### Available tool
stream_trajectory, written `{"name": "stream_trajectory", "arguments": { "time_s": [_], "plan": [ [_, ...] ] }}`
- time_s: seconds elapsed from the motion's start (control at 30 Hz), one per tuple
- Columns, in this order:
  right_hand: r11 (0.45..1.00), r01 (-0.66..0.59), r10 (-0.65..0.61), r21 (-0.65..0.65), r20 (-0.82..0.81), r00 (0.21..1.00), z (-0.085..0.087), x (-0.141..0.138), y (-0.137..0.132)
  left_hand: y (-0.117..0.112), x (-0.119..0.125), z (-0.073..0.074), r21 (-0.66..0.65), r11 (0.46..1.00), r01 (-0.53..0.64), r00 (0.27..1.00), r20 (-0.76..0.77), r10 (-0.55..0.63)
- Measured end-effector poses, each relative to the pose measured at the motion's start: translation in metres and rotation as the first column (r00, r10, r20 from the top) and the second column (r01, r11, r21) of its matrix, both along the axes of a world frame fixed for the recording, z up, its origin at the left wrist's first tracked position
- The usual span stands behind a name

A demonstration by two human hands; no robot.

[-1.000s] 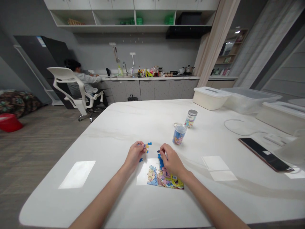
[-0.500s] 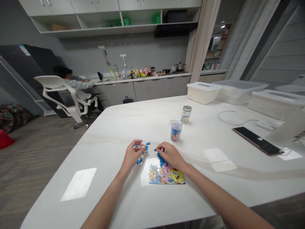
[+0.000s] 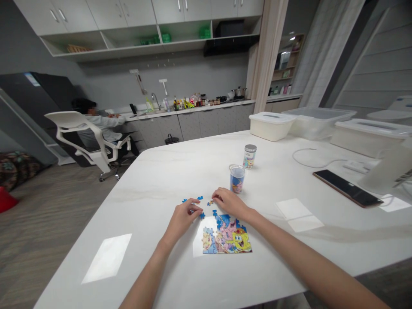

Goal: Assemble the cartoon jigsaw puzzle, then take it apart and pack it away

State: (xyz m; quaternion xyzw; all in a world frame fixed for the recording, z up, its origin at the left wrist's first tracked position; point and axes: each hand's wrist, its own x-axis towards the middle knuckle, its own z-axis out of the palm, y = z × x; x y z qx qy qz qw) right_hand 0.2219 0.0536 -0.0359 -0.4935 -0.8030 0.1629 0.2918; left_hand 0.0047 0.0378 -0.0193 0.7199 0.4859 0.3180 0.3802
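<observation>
A partly assembled cartoon jigsaw puzzle (image 3: 227,236) lies on the white table (image 3: 161,180) in front of me. My left hand (image 3: 183,217) rests just left of it, fingers curled and pinching a blue puzzle piece (image 3: 201,215). My right hand (image 3: 229,201) sits above the puzzle's top edge, fingertips pinched on a small yellow and blue piece (image 3: 210,202). A few loose blue pieces (image 3: 199,198) lie on the table beyond my left hand.
A blue cup (image 3: 237,178) and a small lidded tin (image 3: 249,156) stand beyond the puzzle. White paper squares (image 3: 299,214), a dark phone (image 3: 347,194), a cable and plastic bins (image 3: 272,125) fill the right side. A person sits in a white chair (image 3: 86,135) at the far counter.
My right hand moved off the puzzle's top corner and further away, exposing more of the puzzle. My left hand slid right towards the puzzle. The view shifted.
</observation>
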Motion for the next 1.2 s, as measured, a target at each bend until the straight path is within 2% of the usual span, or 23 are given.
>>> {"name": "stream_trajectory", "arguments": {
  "time_s": [0.13,0.3,0.43,0.6,0.87,0.93,1.0,1.1,1.2],
  "plan": [
    [0.997,-0.083,0.083,-0.010,-0.006,0.997,0.002,0.004,-0.005,0.001,-0.006,0.002,0.111,0.993,-0.038,0.998,-0.041,0.043],
    [0.990,-0.143,0.143,0.002,0.060,0.988,0.002,0.002,-0.009,-0.001,-0.008,0.002,0.210,0.977,-0.043,0.982,-0.169,0.079],
    [0.978,-0.208,0.204,0.029,0.101,0.974,0.003,0.001,-0.012,-0.001,-0.007,-0.001,0.236,0.972,0.020,0.971,-0.236,0.037],
    [0.969,-0.246,0.246,-0.007,0.092,0.965,0.010,-0.001,-0.016,0.001,-0.009,-0.005,0.235,0.970,0.067,0.958,-0.286,0.003],
    [0.939,-0.334,0.340,-0.082,0.085,0.936,0.014,0.002,-0.017,-0.002,-0.007,-0.002,0.304,0.948,0.089,0.917,-0.396,0.041],
    [0.934,-0.340,0.347,-0.106,0.057,0.936,0.012,0.004,-0.015,-0.002,-0.006,-0.001,0.328,0.937,0.122,0.923,-0.385,0.014],
    [0.931,-0.343,0.349,-0.127,0.025,0.937,0.010,0.005,-0.014,-0.003,-0.006,0.000,0.331,0.921,0.205,0.919,-0.390,-0.064],
    [0.929,-0.341,0.340,-0.146,-0.034,0.940,0.009,0.005,-0.012,-0.003,-0.006,0.001,0.303,0.888,0.346,0.871,-0.456,-0.184],
    [0.925,-0.313,0.281,-0.214,-0.168,0.945,0.006,0.003,-0.008,-0.003,-0.005,0.000,0.302,0.869,0.391,0.843,-0.498,-0.206]
  ]
}}
